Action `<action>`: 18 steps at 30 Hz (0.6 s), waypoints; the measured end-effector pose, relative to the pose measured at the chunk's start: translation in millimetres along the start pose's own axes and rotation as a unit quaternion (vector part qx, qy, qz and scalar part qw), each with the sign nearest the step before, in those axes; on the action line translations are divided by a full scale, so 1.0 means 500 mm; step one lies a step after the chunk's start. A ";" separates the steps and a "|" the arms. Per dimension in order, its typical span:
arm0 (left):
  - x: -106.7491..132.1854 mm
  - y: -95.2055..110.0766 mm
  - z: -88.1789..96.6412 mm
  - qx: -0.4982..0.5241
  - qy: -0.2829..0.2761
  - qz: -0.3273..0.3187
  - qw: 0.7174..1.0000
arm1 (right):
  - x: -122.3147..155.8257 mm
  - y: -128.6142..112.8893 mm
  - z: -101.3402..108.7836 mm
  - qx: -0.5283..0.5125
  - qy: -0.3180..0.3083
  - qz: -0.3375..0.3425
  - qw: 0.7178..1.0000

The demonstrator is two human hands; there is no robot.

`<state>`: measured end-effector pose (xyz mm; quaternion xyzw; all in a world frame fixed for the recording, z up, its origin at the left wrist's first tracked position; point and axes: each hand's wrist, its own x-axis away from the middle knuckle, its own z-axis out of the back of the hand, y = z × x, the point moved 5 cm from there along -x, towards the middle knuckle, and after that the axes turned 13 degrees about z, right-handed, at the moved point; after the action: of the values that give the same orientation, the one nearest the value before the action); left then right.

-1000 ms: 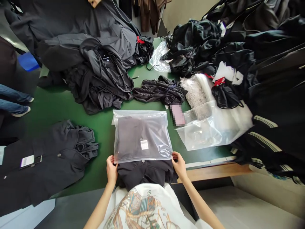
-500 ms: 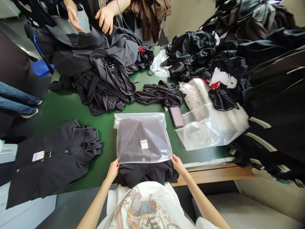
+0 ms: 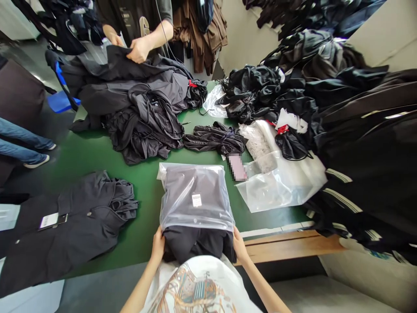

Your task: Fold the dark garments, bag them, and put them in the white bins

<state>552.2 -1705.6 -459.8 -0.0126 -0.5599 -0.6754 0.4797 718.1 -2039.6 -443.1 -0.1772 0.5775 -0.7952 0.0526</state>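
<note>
Garment (image 3: 195,245), dark and folded, sits at the near edge of the green table (image 3: 91,156), most of it already inside a clear plastic bag (image 3: 195,195) with a small white label (image 3: 196,200); only the near end, at 6 o'clock, shows outside the bag's mouth. The left hand (image 3: 158,248) grips the bag mouth and cloth on one side, fingers curled shut, and the right hand (image 3: 239,245) does the same on the other. By my reading the bagging is well along: the last stretch is not yet covered and the mouth is unsealed. At 9 o'clock lies a dark jacket (image 3: 74,226) with a hang tag. At 2 o'clock are loose empty bags (image 3: 280,187); at 12, a rolled black garment (image 3: 213,139) and a heap of dark clothes (image 3: 143,113) that another person's hands (image 3: 138,50) handle. Nothing blocks the bag.
</note>
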 end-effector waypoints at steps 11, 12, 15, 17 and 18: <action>0.081 -0.090 0.033 0.013 -0.012 0.111 0.994 | 0.112 0.056 0.023 0.015 0.042 -0.071 0.996; 0.097 -0.103 0.032 0.024 0.010 0.110 0.994 | 0.131 0.069 0.019 0.006 0.057 -0.086 0.995; 0.092 -0.048 0.020 0.028 0.013 0.091 0.995 | 0.105 0.026 -0.014 -0.024 0.056 -0.071 0.996; 0.059 0.040 0.015 0.011 -0.018 0.078 0.997 | 0.040 -0.051 -0.037 -0.035 0.031 -0.019 0.999; 0.041 0.084 0.015 0.002 -0.033 0.069 0.997 | 0.007 -0.090 -0.042 -0.029 0.023 0.010 0.999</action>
<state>564.8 -1709.3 -414.5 -0.0728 -0.5745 -0.6390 0.5062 713.0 -2007.2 -405.9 -0.1541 0.6031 -0.7815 0.0422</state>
